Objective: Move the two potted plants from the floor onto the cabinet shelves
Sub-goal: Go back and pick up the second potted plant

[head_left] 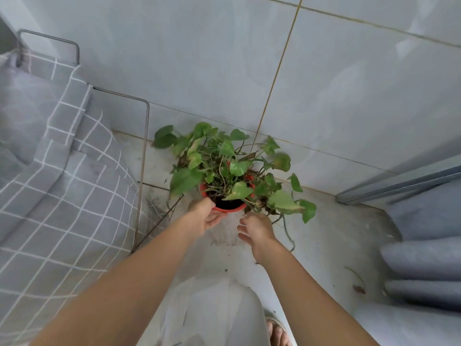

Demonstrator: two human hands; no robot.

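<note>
Gripping the near-left rim of the red pot (230,208), the left hand (205,216) is curling its fingers (216,220) under the lip with the thumb lying over the top edge. The right hand (255,229) is hovering just beside the pot on its near-right side, fingers loosely spread and holding nothing, close to the trailing leaves. The potted plant (224,166) is standing over the pale floor (324,233) near the corner where the tiled wall (349,83) meets it; whether the pot is resting on the floor or lifted clear cannot be told. Its green leaves are spreading to all sides, with one vine (288,233) hanging down toward the floor on the right. To the left, a metal wire frame (144,156) is bordering a grey checked cloth (55,158). To the far right, a grey metal rail (399,186) is running along the wall base. Near the bottom edge, a foot in a sandal (277,332) is showing.
</note>
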